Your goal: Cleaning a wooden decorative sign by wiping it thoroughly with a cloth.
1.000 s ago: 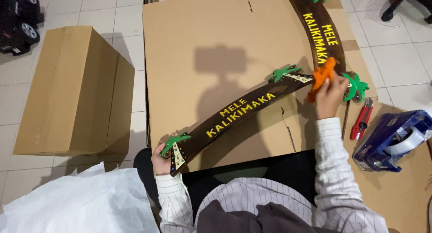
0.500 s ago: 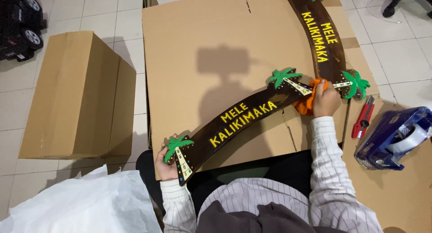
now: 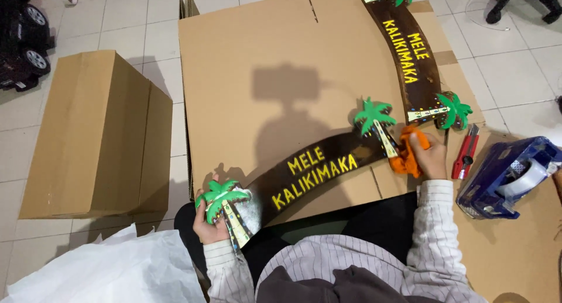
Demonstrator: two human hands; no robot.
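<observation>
I see the curved sign spanning both hands, long axis diagonal: left hand gripping its near palm end, right hand clenching an orange cloth at its far end.

Counted around the flat cardboard sheet: two curved brown signs, four green palm trees, one closed box, one tape dispenser, one red cutter.

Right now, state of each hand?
Left hand: closed, gripping the palm-tree end of the near curved sign.
Right hand: closed on an orange cloth, pressed at the sign's other end.
</observation>
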